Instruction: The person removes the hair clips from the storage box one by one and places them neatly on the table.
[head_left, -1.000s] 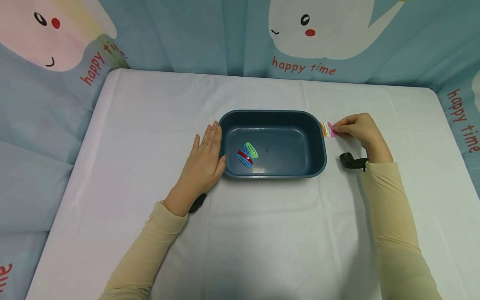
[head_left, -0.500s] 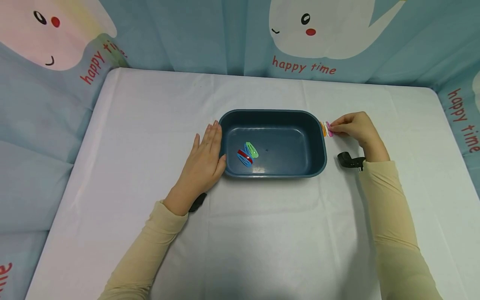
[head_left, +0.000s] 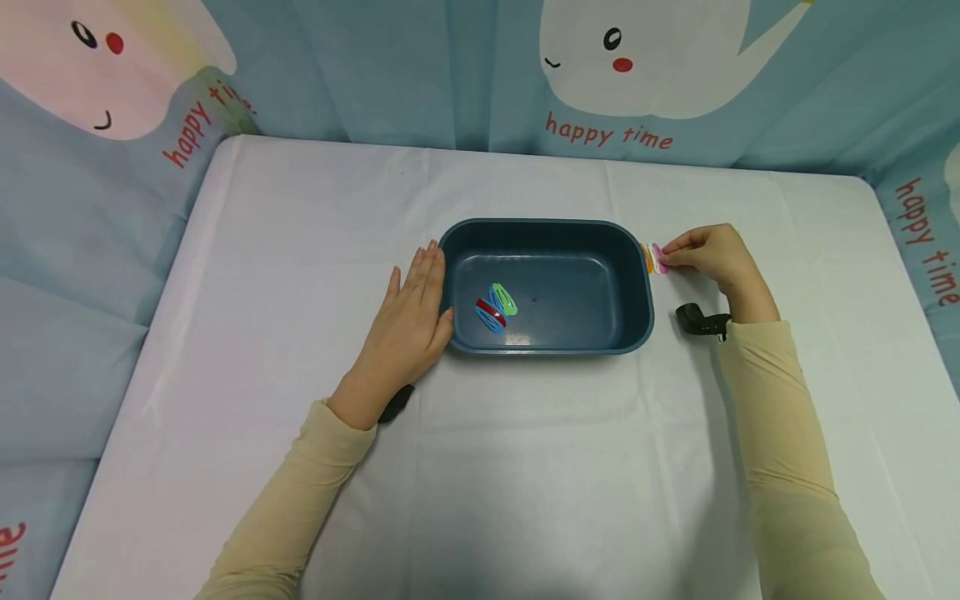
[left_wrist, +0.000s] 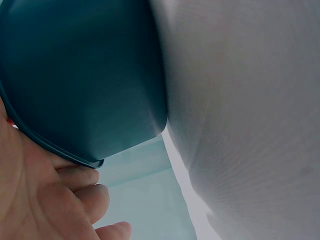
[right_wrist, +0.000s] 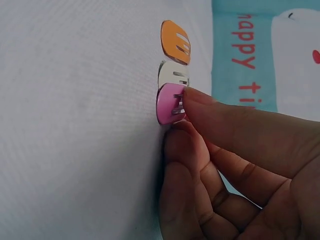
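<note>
My left hand [head_left: 405, 321] lies with straight fingers along the left end of a dark blue plastic basin [head_left: 551, 346]; in the left wrist view its fingers touch the basin's rim. Just beyond the basin's right end, my right hand [head_left: 722, 260] pinches a pink snap hair clip [right_wrist: 166, 106] between thumb and finger, low at the white cloth. That clip touches or overlaps a white hair clip [right_wrist: 167, 73], and an orange hair clip [right_wrist: 173, 44] lies past it in the same row. Inside the basin are a green hair clip [head_left: 506, 300] and blue and red hair clips [head_left: 491, 316], partly overlapping.
A white cloth covers the table [head_left: 525, 467]. Behind it and at the sides hangs a light blue curtain [head_left: 397, 75] with cartoon prints. A black wrist camera [head_left: 699, 320] juts out beside my right wrist, near the cloth.
My right hand has shifted slightly left with the pink hair clip, closer to the basin, then stayed nearly still. The left hand and the basin have held their place.
</note>
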